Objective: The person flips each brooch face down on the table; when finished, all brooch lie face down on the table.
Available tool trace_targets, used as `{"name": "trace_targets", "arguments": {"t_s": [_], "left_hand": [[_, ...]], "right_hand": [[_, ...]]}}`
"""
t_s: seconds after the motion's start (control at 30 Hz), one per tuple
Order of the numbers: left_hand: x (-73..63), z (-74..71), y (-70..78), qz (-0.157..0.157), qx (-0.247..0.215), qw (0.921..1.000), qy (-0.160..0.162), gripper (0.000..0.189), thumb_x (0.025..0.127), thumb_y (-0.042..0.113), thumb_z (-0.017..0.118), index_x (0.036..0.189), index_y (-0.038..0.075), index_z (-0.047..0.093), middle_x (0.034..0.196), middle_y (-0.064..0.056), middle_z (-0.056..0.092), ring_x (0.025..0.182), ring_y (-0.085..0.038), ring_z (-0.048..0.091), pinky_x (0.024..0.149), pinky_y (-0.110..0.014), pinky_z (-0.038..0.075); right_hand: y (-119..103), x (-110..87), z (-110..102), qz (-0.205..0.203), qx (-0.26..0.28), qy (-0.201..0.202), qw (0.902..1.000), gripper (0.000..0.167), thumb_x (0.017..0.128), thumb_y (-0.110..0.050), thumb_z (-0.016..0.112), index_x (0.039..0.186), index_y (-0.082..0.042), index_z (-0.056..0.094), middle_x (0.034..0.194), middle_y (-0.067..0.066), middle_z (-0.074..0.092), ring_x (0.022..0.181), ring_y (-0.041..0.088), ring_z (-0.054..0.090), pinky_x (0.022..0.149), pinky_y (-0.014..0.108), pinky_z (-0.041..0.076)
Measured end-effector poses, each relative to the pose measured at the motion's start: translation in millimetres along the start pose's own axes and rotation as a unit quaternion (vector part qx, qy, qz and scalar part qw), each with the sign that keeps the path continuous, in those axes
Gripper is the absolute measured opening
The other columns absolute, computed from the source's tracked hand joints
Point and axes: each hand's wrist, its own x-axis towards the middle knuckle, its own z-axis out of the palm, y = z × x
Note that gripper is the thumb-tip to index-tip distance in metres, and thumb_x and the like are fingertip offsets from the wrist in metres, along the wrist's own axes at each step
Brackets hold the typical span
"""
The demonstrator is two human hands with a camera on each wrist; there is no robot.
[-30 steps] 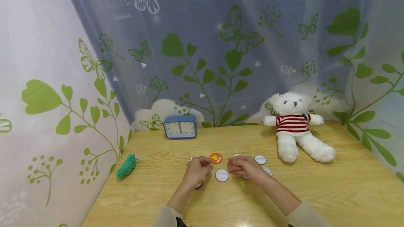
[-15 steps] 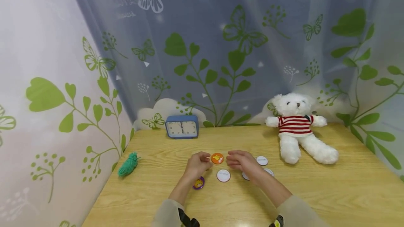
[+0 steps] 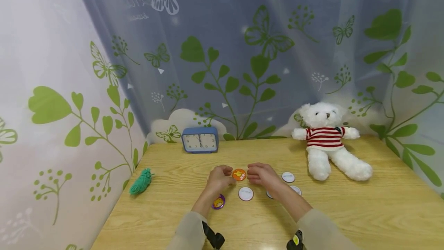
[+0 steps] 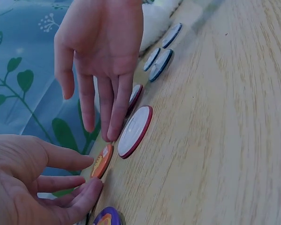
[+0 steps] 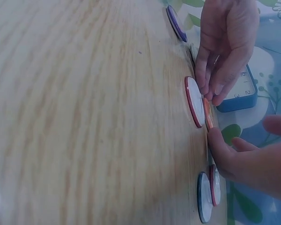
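Note:
A round orange badge with a yellow picture lies flat on the wooden table, between the two hands. At its left edge are the fingertips of my left hand, fingers loosely bent and thumb apart from them. From the other side my right hand holds its extended fingers close to the badge's right edge. Whether either hand touches it I cannot tell for sure. Just nearer lies a white-faced badge with a red rim. A purple badge with an animal picture sits beside my left wrist.
Several white-backed badges, one beyond the right hand and another with a dark rim, lie to the right. A blue clock and a white teddy bear stand at the back. Green yarn lies left.
Over the last second, both hands have drawn slightly closer around the orange badge, and the purple badge has come further into view. The badges appear to stay in place; the head view has shifted slightly.

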Motion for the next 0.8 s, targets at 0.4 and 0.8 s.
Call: {"name": "trace_targets", "arguments": {"t_s": [0.4,0.8], "left_hand": [[0.5,7.1,0.5,0.009,-0.001,0.9999,0.004,0.042,0.073,-0.011,0.080,0.114,-0.008,0.072,0.104,-0.019,0.072,0.087,-0.019,0.066,0.079,-0.029,0.059],[-0.9,12.5,-5.1,0.023,-0.034,0.9991,-0.009,0.052,0.071,-0.022,0.077,0.120,-0.006,0.069,0.102,-0.019,0.067,0.083,-0.017,0.066,0.073,-0.026,0.060]], "right_hand": [[4,1.1,3,-0.005,0.021,0.000,0.9998,0.046,0.108,-0.009,0.044,0.141,0.023,0.044,0.143,0.040,0.050,0.128,0.044,0.058,0.109,0.049,0.051],[3,2.1,8,0.005,0.039,0.031,0.9988,0.042,0.106,-0.010,0.048,0.136,0.021,0.052,0.138,0.036,0.057,0.121,0.037,0.063,0.108,0.046,0.052]]}}
